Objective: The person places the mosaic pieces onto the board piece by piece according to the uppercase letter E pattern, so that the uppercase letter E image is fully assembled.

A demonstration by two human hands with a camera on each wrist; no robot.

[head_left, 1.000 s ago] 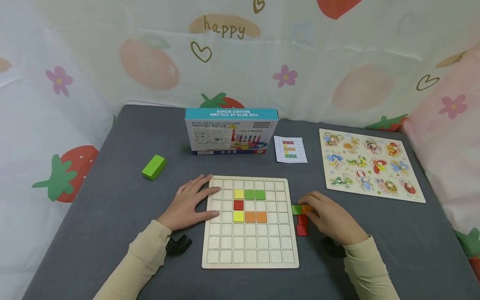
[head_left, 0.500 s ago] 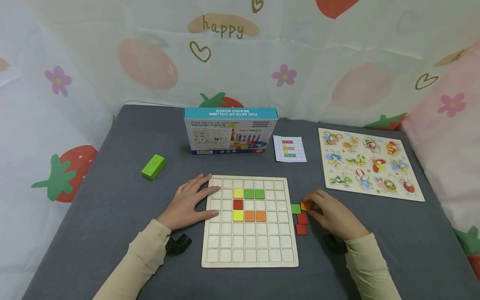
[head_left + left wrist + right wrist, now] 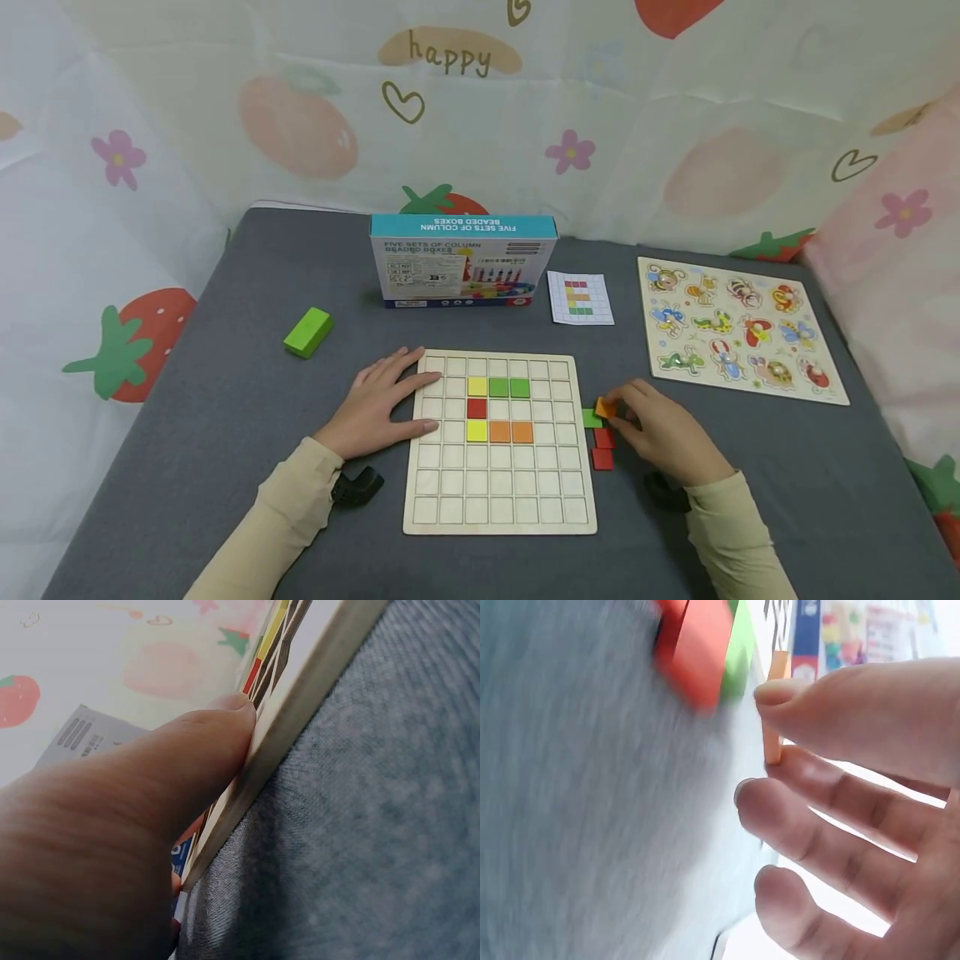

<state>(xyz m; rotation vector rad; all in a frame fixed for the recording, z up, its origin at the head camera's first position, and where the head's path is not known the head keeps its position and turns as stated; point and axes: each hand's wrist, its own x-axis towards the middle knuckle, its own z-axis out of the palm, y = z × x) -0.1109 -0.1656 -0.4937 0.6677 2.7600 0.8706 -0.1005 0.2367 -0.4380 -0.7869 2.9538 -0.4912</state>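
My left hand [image 3: 378, 406] rests with extended fingers on the left edge of a wooden grid board [image 3: 502, 508]; the left wrist view shows its thumb [image 3: 202, 742] lying on the board's rim. Right of the board, my right hand [image 3: 660, 429] pinches an orange square tile [image 3: 604, 407] between thumb and fingers, tilted up in the right wrist view. Close under it lie a green tile [image 3: 591, 419] and two red tiles [image 3: 603, 459] beside the board's right edge. On the grid sit two yellow tiles, a red tile [image 3: 476, 408], two green tiles [image 3: 509, 388] and two orange tiles [image 3: 511, 432].
Behind the board stands a box [image 3: 461, 267] with a blue top. A small pattern card [image 3: 600, 312] lies to its right. An insect puzzle board [image 3: 738, 329] lies at the back right, and a green block [image 3: 308, 333] at the left.
My right hand has lifted the orange tile from beside the green one, tilted it, and brought it slightly left and up. The left hand has stayed on the board.
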